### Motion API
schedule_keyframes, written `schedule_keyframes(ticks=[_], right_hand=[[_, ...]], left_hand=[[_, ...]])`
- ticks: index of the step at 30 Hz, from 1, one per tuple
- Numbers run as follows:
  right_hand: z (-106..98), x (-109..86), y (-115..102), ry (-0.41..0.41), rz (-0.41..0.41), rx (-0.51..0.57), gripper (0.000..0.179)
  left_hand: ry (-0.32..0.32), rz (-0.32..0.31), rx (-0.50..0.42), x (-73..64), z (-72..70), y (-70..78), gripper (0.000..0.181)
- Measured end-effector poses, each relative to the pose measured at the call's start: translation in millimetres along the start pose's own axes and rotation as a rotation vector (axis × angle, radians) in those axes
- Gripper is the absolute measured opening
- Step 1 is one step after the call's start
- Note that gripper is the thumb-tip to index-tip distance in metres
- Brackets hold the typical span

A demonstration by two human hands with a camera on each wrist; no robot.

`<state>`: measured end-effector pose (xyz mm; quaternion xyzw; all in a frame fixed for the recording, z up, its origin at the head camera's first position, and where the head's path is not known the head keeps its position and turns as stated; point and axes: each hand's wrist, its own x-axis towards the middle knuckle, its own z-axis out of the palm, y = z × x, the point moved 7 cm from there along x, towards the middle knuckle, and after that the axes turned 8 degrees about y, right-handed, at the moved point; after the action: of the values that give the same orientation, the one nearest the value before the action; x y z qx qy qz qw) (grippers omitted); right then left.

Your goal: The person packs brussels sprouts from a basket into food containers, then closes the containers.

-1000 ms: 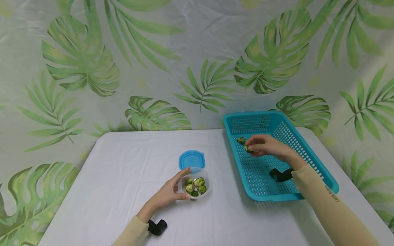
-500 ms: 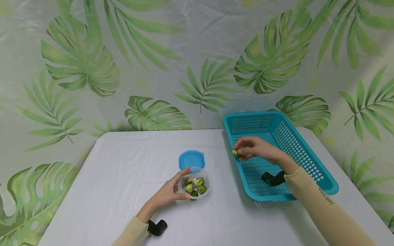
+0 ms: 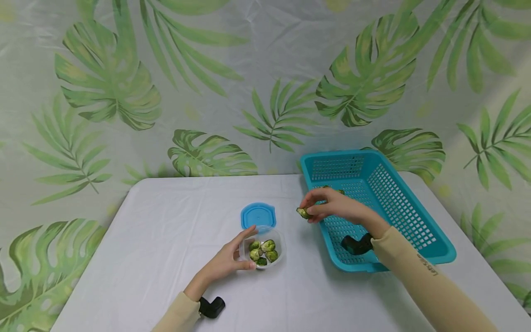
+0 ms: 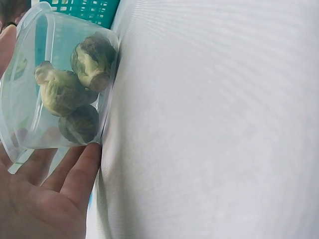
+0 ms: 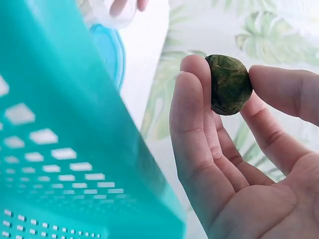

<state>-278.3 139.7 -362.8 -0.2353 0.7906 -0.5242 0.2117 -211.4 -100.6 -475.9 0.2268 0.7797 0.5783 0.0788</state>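
Between thumb and fingertips, my right hand [image 3: 338,205] pinches a Brussels sprout [image 3: 304,213], held just past the left rim of the turquoise basket [image 3: 396,198]. The right wrist view shows this green sprout [image 5: 230,84] close up. My left hand [image 3: 226,262] grips a small clear plastic container [image 4: 30,119], thumb at the near side and fingers around the left. Several Brussels sprouts [image 3: 268,245] lie inside it. Behind the container, its blue lid [image 3: 258,215] lies flat on the table. Partly hidden by the right hand, more sprouts [image 3: 340,191] show in the basket.
The basket's tall perforated walls stand at the right of the white-covered table [image 3: 166,216]. A leaf-print sheet [image 3: 282,60] hangs behind the table. Black wrist cameras [image 3: 212,307] stick out beside both sleeves.
My right hand has carried the sprout leftward from inside the basket to beyond its left rim. The left hand and the container have stayed in place.
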Motion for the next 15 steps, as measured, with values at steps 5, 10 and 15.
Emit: schedule_keyframes(ticks=[5,10,15], right_hand=[[11.4,2.8,-3.1,-0.027,0.006,-0.005,0.023],[22.6,5.4,-5.0,-0.043,0.0,-0.028,0.021],[32.6,8.4,-6.9,-0.059,0.0,-0.061,0.019]], left_hand=[[0.002,0.0,-0.005,-0.5,-0.1,1.1,0.087],[0.004,0.001,0.003,-0.4,-0.1,0.2,0.087],[0.003,-0.001,-0.001,-0.5,-0.1,0.7,0.087]])
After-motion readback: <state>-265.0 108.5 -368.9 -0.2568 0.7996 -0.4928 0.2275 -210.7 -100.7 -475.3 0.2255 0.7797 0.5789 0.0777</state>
